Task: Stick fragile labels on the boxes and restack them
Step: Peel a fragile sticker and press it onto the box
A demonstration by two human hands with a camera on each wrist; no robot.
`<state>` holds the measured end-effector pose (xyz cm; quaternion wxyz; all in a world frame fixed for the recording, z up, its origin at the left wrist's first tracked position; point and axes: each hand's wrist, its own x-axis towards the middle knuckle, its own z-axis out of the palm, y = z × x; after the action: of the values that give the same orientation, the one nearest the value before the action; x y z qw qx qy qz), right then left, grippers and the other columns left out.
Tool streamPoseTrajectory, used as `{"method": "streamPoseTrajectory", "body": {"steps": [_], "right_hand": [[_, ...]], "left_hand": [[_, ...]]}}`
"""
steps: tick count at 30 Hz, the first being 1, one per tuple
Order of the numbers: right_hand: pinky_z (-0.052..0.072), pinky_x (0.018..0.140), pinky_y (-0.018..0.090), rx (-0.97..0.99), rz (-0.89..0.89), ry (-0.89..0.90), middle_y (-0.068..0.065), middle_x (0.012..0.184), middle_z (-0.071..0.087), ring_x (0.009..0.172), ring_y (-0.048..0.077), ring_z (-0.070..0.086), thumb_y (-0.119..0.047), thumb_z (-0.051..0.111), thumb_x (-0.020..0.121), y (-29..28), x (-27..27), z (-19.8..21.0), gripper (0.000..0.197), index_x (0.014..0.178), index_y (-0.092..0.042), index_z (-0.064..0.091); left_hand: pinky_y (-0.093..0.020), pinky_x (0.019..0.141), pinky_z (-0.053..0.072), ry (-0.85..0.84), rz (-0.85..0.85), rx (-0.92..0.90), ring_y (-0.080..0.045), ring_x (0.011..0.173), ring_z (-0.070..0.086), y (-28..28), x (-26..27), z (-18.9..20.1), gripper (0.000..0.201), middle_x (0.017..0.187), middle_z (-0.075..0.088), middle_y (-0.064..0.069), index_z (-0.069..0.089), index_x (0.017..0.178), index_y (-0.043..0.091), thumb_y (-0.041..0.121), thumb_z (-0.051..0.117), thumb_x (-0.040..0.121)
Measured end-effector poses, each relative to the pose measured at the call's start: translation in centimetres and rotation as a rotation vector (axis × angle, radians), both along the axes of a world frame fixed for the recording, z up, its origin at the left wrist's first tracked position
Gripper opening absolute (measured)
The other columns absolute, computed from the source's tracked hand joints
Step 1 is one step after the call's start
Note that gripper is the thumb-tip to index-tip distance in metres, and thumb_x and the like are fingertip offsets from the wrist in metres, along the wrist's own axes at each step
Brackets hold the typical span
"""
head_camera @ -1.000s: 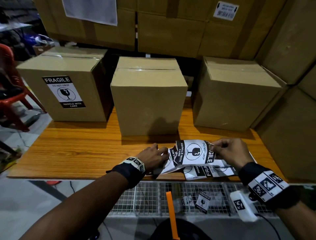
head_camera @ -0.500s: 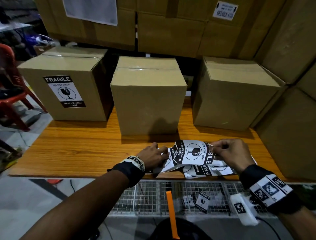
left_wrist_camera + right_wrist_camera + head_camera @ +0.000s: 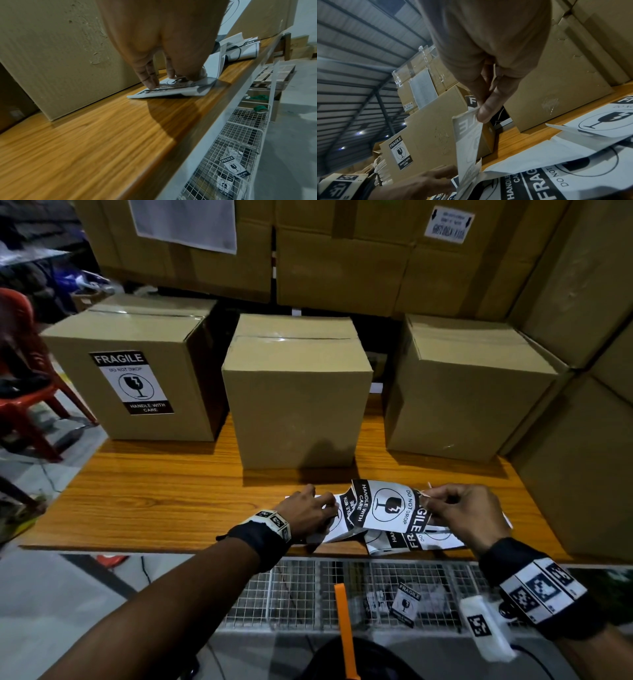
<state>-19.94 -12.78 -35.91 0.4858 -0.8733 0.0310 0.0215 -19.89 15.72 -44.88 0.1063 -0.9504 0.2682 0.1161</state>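
Observation:
Three cardboard boxes stand on the wooden table (image 3: 144, 494). The left box (image 3: 137, 371) carries a fragile label; the middle box (image 3: 296, 398) and right box (image 3: 462, 392) have bare fronts. Near the table's front edge lies a pile of black-and-white fragile labels (image 3: 411, 537). My right hand (image 3: 455, 510) pinches the end of one label (image 3: 387, 506) (image 3: 467, 135) between thumb and fingers, lifting it off the pile. My left hand (image 3: 310, 510) presses its fingertips (image 3: 150, 82) down on a label sheet (image 3: 171, 90) at the pile's left.
Large cartons (image 3: 342, 251) are stacked behind and to the right (image 3: 582, 440). A wire basket (image 3: 308, 594) below the table edge holds loose labels (image 3: 406, 602). A red plastic chair (image 3: 24, 385) stands at the left. An orange strip (image 3: 346, 631) rises near me.
The right hand has drawn the label's end slightly up and right, so the label lies more stretched out. The left hand stays pressed on the sheet.

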Motion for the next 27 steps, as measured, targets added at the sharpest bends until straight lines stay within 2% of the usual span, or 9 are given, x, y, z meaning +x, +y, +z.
{"method": "streamPoseTrajectory", "body": {"steps": [3, 6, 10, 15, 19, 23, 27], "right_hand": [[0.062, 0.072, 0.045, 0.001, -0.006, -0.015, 0.003, 0.083, 0.075, 0.066, 0.020, 0.073, -0.008, 0.077, 0.083, -0.1, -0.2, -0.4, 0.006, 0.079, -0.013, 0.076], [0.062, 0.071, 0.043, -0.026, 0.003, -0.032, 0.002, 0.085, 0.075, 0.063, 0.015, 0.072, -0.009, 0.077, 0.083, -0.3, -0.4, -0.5, 0.005, 0.081, -0.014, 0.076], [0.062, 0.071, 0.043, -0.049, 0.008, -0.050, 0.000, 0.087, 0.075, 0.065, 0.014, 0.072, -0.011, 0.078, 0.083, -0.4, -0.4, -0.5, 0.004, 0.084, -0.015, 0.077], [0.062, 0.071, 0.044, -0.045, 0.000, -0.057, -0.003, 0.082, 0.075, 0.065, 0.014, 0.072, -0.013, 0.079, 0.081, -0.5, -0.5, -0.4, 0.004, 0.081, -0.017, 0.077], [0.062, 0.071, 0.043, -0.037, 0.013, -0.054, -0.004, 0.086, 0.075, 0.066, 0.013, 0.072, -0.012, 0.078, 0.082, -0.4, -0.7, -0.2, 0.003, 0.083, -0.016, 0.077], [0.063, 0.068, 0.041, -0.035, 0.015, -0.053, -0.002, 0.089, 0.075, 0.064, 0.012, 0.072, -0.012, 0.077, 0.083, -0.4, -1.0, 0.2, 0.003, 0.084, -0.015, 0.077], [0.063, 0.068, 0.041, -0.048, 0.019, -0.066, -0.004, 0.083, 0.074, 0.062, 0.011, 0.072, -0.011, 0.076, 0.083, -0.4, -1.2, 0.3, 0.008, 0.081, -0.019, 0.075]], "left_hand": [[-0.051, 0.091, 0.050, -0.005, -0.003, -0.008, -0.041, 0.113, 0.044, 0.1, 0.1, -0.3, 0.055, 0.149, 0.033, -0.012, 0.033, 0.151, 0.014, 0.035, 0.047, 0.102], [-0.052, 0.090, 0.050, -0.006, -0.013, -0.027, -0.041, 0.109, 0.045, 0.2, 0.2, -0.6, 0.052, 0.147, 0.035, -0.013, 0.036, 0.149, 0.013, 0.035, 0.046, 0.103], [-0.052, 0.090, 0.050, -0.005, -0.013, -0.032, -0.042, 0.113, 0.045, 0.1, -0.1, -0.3, 0.052, 0.149, 0.035, -0.013, 0.036, 0.150, 0.013, 0.035, 0.045, 0.103], [-0.049, 0.090, 0.049, -0.004, 0.012, -0.068, -0.041, 0.115, 0.045, -0.2, -0.4, 0.3, 0.052, 0.150, 0.036, -0.013, 0.038, 0.150, 0.013, 0.035, 0.043, 0.103], [-0.048, 0.093, 0.048, 0.003, 0.017, -0.034, -0.041, 0.118, 0.043, -0.5, -0.6, 0.9, 0.053, 0.153, 0.032, -0.013, 0.033, 0.152, 0.013, 0.035, 0.042, 0.104], [-0.049, 0.096, 0.048, 0.015, 0.020, -0.013, -0.042, 0.120, 0.042, -0.5, -0.5, 0.8, 0.058, 0.154, 0.030, -0.012, 0.030, 0.153, 0.014, 0.034, 0.048, 0.102], [-0.051, 0.095, 0.048, 0.000, 0.006, -0.023, -0.041, 0.117, 0.043, -0.4, -0.2, 0.1, 0.058, 0.152, 0.031, -0.012, 0.032, 0.152, 0.014, 0.036, 0.049, 0.101]]}}
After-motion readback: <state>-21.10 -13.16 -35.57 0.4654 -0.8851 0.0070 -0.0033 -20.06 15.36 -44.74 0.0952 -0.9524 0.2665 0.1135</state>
